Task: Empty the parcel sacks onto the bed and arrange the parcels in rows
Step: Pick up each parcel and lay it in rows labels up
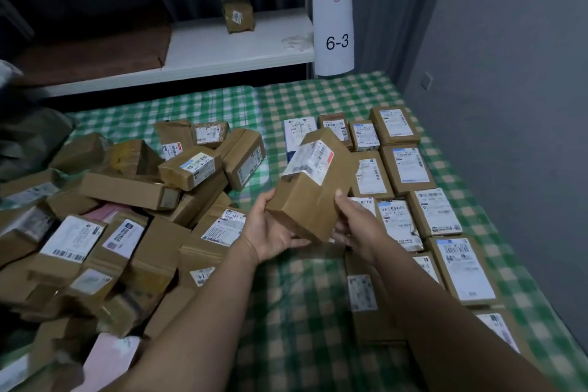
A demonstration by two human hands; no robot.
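I hold a brown cardboard parcel (310, 188) with a white label on its upper face, raised above the green checked bed (296, 296). My left hand (270, 229) cups its lower left end from below, fingers curled under it. My right hand (353, 223) grips its right side, thumb on the front face. A loose heap of brown parcels (127, 216) covers the left half of the bed. Along the right side lie rows of parcels (410, 175), labels up. A dark grey-green sack (28, 140) sits at the far left edge.
A white shelf (222, 51) runs behind the bed, with one brown parcel (238, 14) on it and a hanging paper sign (334, 38) reading 6-3. A grey wall (509, 105) borders the bed on the right. Bare checked sheet shows between the heap and the rows.
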